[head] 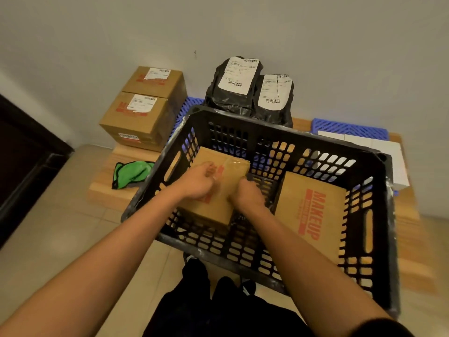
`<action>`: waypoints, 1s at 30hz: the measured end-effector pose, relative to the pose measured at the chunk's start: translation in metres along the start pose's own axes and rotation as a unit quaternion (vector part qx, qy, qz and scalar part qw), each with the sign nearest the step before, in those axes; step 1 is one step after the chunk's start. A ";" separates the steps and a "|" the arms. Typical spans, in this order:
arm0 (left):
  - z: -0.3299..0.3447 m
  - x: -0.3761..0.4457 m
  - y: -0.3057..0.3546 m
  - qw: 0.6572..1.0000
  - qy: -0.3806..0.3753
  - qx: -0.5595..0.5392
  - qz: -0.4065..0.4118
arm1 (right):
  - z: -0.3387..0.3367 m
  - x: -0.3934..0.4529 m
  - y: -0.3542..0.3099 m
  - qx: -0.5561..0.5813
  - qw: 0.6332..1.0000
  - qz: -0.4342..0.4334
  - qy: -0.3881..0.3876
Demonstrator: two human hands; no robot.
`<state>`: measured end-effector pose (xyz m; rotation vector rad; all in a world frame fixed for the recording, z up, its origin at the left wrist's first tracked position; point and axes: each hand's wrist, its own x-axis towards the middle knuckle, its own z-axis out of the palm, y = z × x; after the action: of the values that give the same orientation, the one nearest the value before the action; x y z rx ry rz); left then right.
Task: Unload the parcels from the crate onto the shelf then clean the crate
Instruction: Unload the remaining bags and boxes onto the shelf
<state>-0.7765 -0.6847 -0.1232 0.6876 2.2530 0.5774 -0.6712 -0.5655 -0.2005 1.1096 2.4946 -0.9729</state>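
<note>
A black slatted crate [379, 161] stands on a low wooden shelf [126, 156] in front of me. Two brown cardboard parcels lie inside it. My left hand [198, 182] lies on top of the left parcel [228, 171], fingers bent over its left side. My right hand [247, 193] grips the same parcel at its right edge. The second parcel [313, 210], printed MAKEUP in red, lies flat on the crate floor at the right. A green cloth [131, 172] lies on the shelf, left of the crate.
Two stacked cardboard boxes [145, 105] with labels stand at the shelf's back left. Two black plastic mailer bags [250, 91] lean against the wall behind the crate. Blue slatted panels [347, 128] and a white box [388, 154] lie at the right. A dark door [21, 154] stands at the left.
</note>
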 end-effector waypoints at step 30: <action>-0.007 -0.061 0.002 0.979 -0.017 -0.202 0.003 | -0.091 -0.061 0.063 0.363 0.930 0.011 -0.060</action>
<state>-0.7435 -0.7227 -0.0873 0.4911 2.0134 0.9828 -0.5795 -0.5097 -0.1342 1.1911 2.0414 -1.9778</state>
